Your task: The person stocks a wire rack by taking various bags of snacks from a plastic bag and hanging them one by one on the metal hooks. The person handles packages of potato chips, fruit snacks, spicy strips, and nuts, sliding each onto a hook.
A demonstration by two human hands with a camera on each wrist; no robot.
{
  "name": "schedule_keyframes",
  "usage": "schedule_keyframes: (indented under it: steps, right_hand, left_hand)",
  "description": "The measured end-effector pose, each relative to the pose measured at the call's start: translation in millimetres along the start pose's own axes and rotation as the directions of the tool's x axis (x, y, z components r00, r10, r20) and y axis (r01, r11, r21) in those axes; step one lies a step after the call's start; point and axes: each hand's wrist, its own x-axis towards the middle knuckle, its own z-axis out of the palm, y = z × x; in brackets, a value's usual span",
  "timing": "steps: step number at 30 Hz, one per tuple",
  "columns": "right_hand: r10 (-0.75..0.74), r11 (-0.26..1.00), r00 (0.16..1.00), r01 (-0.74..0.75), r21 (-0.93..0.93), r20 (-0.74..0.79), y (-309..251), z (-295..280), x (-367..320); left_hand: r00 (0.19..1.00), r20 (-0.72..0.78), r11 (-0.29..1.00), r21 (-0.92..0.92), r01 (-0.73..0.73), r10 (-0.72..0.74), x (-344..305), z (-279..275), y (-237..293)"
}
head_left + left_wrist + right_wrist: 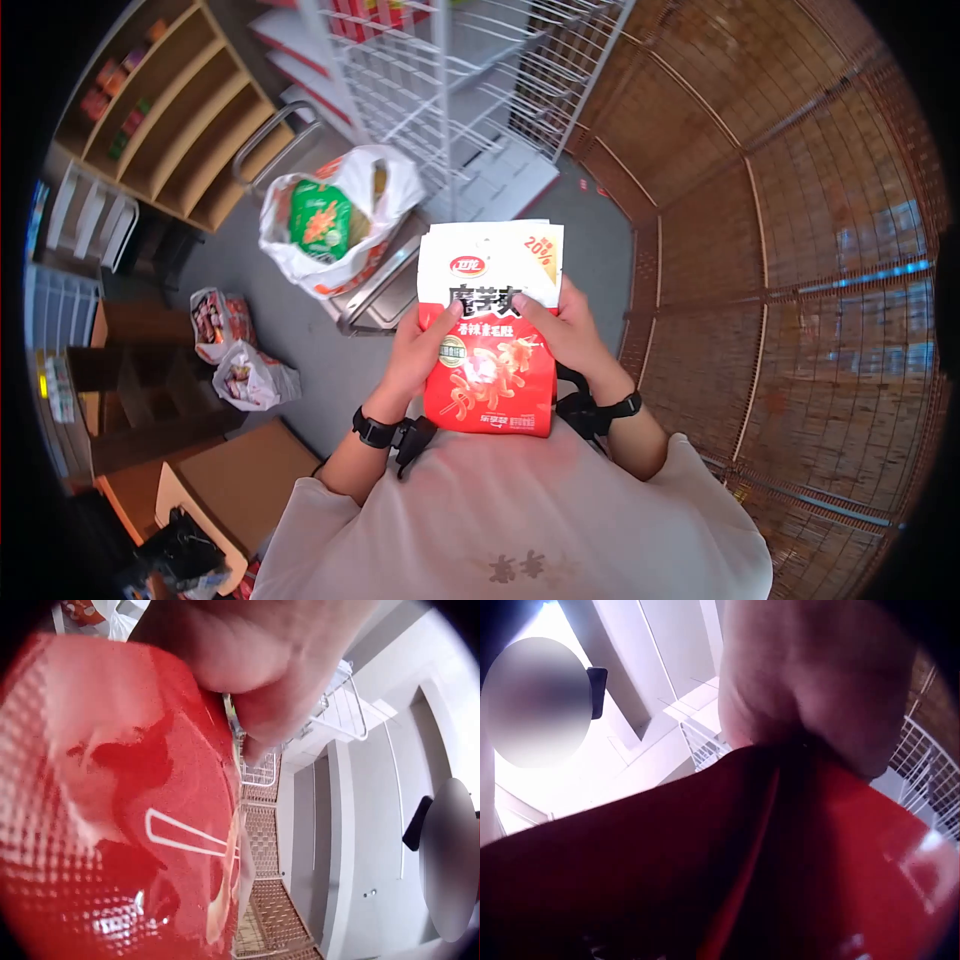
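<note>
In the head view a red and white snack bag (pixel 490 370) is held upright in front of the chest, its printed front facing up toward the head. My left hand (pixel 408 352) grips its left edge, thumb lying over the front. On the opposite edge my right hand (pixel 575 335) holds it the same way, and the fingers of both hands are hidden behind. The left wrist view has the bag's shiny red side (pixel 112 795) close up, with the left hand (pixel 255 652) above it. Dark red wrapping (pixel 652 862) fills the lower right wrist view beneath the right hand (pixel 810 690).
A white plastic bag (pixel 285 262) with a green snack pack (pixel 322 220) sits on a metal-framed cart (pixel 385 290). Two smaller filled bags stand on the floor (pixel 330 365) at left. Ahead is a white wire rack (pixel 445 110); a woven screen (pixel 800 250) runs along the right.
</note>
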Motion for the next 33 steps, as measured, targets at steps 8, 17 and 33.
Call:
schedule_keyframes:
  steps: [8, 17, 33]
  right_hand:
    - [0.015, 0.987, 0.943, 0.039, 0.154, -0.331, -8, -161, -34]
    - [-0.074, 0.978, 0.838, 0.168, 0.125, -0.541, -24, -284, -56]
    - [-0.286, 0.958, 0.804, 0.231, -0.17, -0.522, -72, -338, 85]
  left_hand:
    - [0.941, 0.274, 0.932, 0.245, -0.266, 0.197, 57, 167, -36]
    - [0.877, 0.479, 0.802, 0.516, -0.301, 0.021, 121, 299, -53]
    - [0.914, 0.356, 0.867, 0.375, -0.329, 0.193, 234, 333, -6]
